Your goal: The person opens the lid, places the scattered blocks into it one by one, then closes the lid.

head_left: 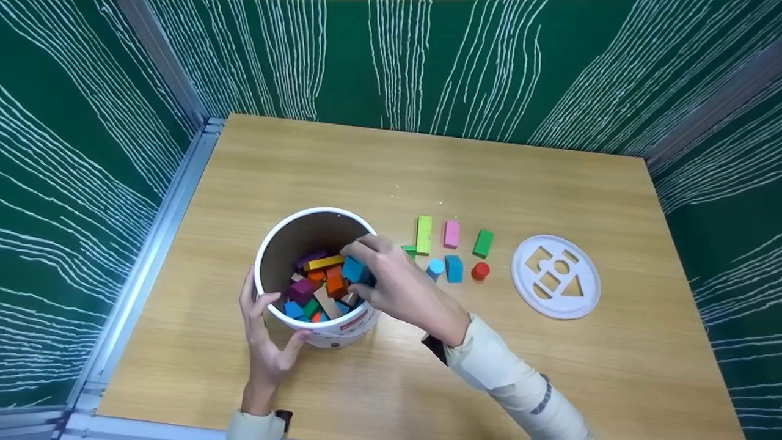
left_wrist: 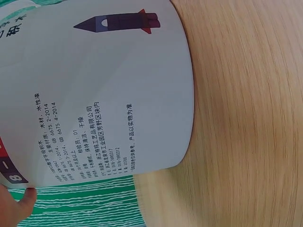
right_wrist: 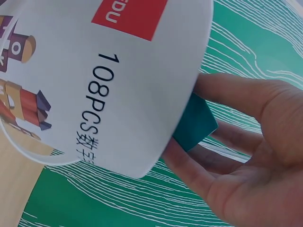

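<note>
A white round bucket (head_left: 342, 336) of colored wooden blocks is tilted on the table, its mouth facing up toward the head camera. My left hand (head_left: 264, 342) grips its rim from the near left, fingers outside and thumb at the front edge. In the left wrist view only part of that hand (left_wrist: 16, 208) shows beside the printed bucket wall (left_wrist: 109, 94). At the right rim my right hand (head_left: 397, 278) pinches a blue block (head_left: 355, 269). The right wrist view shows this block (right_wrist: 196, 123) between thumb and fingers, partly hidden by the rim.
Right of the bucket lie a lime block (head_left: 424, 235), a pink block (head_left: 451, 234), a green block (head_left: 482, 243), a blue block (head_left: 453, 269), a light blue cylinder (head_left: 435, 269) and a red cylinder (head_left: 481, 271). Farther right is a white lid (head_left: 522, 278) with shaped holes.
</note>
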{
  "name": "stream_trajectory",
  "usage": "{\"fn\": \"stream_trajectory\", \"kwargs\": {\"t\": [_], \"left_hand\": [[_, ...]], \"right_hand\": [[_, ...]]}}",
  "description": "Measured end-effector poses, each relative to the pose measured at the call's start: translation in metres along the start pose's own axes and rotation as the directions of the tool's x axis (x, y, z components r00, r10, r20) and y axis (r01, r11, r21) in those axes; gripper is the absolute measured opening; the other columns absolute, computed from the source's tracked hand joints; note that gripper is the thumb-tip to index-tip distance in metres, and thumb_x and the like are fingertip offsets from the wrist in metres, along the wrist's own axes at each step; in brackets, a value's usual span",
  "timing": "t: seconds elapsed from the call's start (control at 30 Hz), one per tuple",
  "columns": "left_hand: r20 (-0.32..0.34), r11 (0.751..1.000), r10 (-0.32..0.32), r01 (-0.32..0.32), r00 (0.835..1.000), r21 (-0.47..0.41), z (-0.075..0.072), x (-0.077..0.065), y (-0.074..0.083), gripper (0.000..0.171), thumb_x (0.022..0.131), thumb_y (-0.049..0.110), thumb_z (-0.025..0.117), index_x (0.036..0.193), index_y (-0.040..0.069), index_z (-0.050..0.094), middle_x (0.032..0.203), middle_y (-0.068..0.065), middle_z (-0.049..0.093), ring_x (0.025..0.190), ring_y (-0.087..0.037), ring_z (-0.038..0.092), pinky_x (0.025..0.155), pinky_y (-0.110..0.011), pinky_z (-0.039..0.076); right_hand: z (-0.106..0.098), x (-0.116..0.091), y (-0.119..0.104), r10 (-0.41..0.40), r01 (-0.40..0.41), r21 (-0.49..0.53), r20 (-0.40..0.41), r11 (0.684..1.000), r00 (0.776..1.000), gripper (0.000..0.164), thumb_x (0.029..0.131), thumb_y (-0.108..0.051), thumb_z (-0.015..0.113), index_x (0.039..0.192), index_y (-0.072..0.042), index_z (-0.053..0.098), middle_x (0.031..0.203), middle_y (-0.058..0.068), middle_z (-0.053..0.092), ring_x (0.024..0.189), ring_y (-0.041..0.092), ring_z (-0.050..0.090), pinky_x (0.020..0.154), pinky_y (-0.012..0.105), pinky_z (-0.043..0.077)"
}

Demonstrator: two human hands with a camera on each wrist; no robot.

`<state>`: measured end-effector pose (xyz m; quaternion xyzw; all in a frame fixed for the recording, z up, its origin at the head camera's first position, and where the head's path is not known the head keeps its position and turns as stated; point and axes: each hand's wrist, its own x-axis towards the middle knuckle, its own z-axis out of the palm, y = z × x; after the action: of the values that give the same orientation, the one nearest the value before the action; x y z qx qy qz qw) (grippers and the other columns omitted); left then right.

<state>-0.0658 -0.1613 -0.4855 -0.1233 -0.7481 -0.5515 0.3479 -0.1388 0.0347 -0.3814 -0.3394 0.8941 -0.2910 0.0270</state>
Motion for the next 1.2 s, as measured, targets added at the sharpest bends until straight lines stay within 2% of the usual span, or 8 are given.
{"fn": "stream_trajectory", "kwargs": {"t": [0.37, 0.57, 0.9, 1.1, 1.2], "left_hand": [[-0.003, 1.000, -0.003, 0.003, 1.000, -0.026, 0.001, -0.001, -0.001, 0.060, 0.072, 0.038, 0.066, 0.106, -0.005, 0.042, 0.135, -0.033, 0.016, 0.124, -0.040, 0.018, 0.090, -0.066, 0.023], [-0.005, 1.000, -0.005, 0.005, 1.000, -0.022, 0.001, 0.000, -0.001, 0.060, 0.071, 0.036, 0.067, 0.106, -0.005, 0.042, 0.135, -0.033, 0.016, 0.125, -0.041, 0.017, 0.091, -0.066, 0.022], [-0.008, 1.000, 0.009, -0.009, 1.000, -0.018, 0.001, 0.000, -0.002, 0.059, 0.071, 0.037, 0.067, 0.105, -0.005, 0.042, 0.135, -0.034, 0.016, 0.125, -0.042, 0.017, 0.092, -0.066, 0.022], [-0.016, 0.999, 0.037, -0.037, 0.999, -0.015, 0.003, 0.000, -0.002, 0.060, 0.071, 0.037, 0.066, 0.104, -0.007, 0.041, 0.133, -0.036, 0.016, 0.124, -0.043, 0.018, 0.089, -0.067, 0.022], [-0.019, 0.999, 0.045, -0.045, 0.999, -0.010, 0.003, 0.000, -0.001, 0.060, 0.072, 0.038, 0.065, 0.104, -0.007, 0.041, 0.132, -0.037, 0.017, 0.123, -0.043, 0.018, 0.089, -0.067, 0.022]], "right_hand": [[0.007, 0.007, 0.002, 0.005, -0.005, -0.004, 0.014, 1.000, 1.000, 0.042, 0.073, -0.017, 0.071, 0.112, -0.013, 0.056, 0.110, 0.005, 0.053, 0.092, 0.017, 0.053, 0.072, 0.027, 0.051], [0.009, 0.010, 0.002, -0.008, 0.008, 0.021, 0.015, 1.000, 1.000, 0.036, 0.074, -0.009, 0.069, 0.108, -0.010, 0.057, 0.105, 0.005, 0.056, 0.090, 0.017, 0.058, 0.073, 0.027, 0.051], [0.011, 0.010, 0.002, -0.042, 0.044, -0.025, 0.047, 0.999, 0.998, 0.033, 0.074, -0.009, 0.069, 0.106, -0.012, 0.060, 0.101, 0.005, 0.056, 0.088, 0.017, 0.056, 0.068, 0.024, 0.051], [0.011, 0.010, 0.004, -0.074, 0.076, -0.026, 0.066, 0.997, 0.995, 0.028, 0.075, -0.010, 0.068, 0.103, -0.011, 0.062, 0.094, 0.003, 0.058, 0.081, 0.012, 0.055, 0.067, 0.019, 0.051], [0.010, 0.010, 0.006, -0.082, 0.085, -0.032, 0.075, 0.996, 0.994, 0.028, 0.075, -0.011, 0.068, 0.102, -0.011, 0.063, 0.094, 0.003, 0.059, 0.081, 0.012, 0.056, 0.068, 0.021, 0.051]]}}
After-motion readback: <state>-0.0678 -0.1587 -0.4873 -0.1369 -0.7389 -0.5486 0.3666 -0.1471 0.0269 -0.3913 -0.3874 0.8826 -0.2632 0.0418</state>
